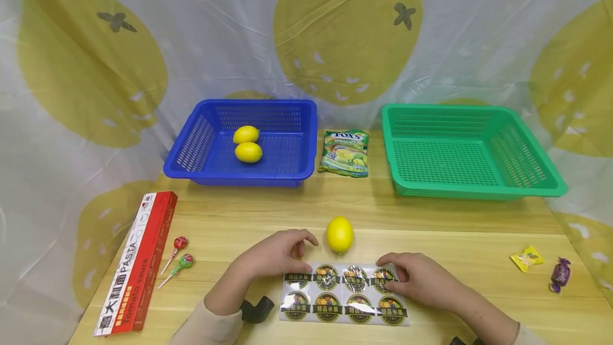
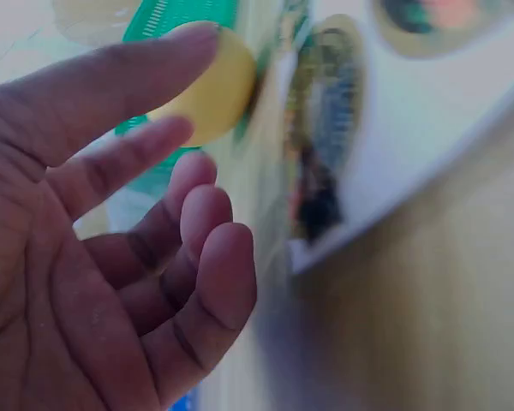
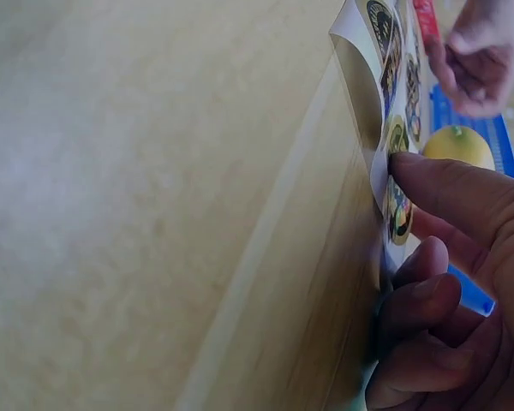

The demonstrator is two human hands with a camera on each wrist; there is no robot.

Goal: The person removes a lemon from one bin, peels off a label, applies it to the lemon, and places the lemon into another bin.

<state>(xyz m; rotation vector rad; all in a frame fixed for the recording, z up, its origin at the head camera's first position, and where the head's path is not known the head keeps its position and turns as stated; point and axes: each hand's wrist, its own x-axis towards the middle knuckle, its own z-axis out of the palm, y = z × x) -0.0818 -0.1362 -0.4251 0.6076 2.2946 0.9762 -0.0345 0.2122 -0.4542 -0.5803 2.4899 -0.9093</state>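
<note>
A white sheet of round fruit stickers (image 1: 345,319), black and gold, lies on the table in front of the person. My right hand (image 1: 423,281) is at its right end. In the right wrist view the right thumb (image 3: 450,184) presses on a sticker near the sheet's raised edge, and the other fingers are curled; the index fingertip's contact is partly hidden. My left hand (image 1: 275,253) hovers by the sheet's upper left corner. Its fingers are loosely bent with nothing between them in the left wrist view. A yellow lemon (image 1: 340,235) stands on the table just beyond the sheet, between both hands.
At the back left, a blue basket (image 1: 239,176) contains two lemons (image 1: 248,152). A green basket (image 1: 479,190) stands back right, with a candy bag (image 1: 345,153) between them. Leftward are a red pasta box (image 1: 139,260) and two lollipops (image 1: 181,262); rightward, two wrapped candies (image 1: 527,259).
</note>
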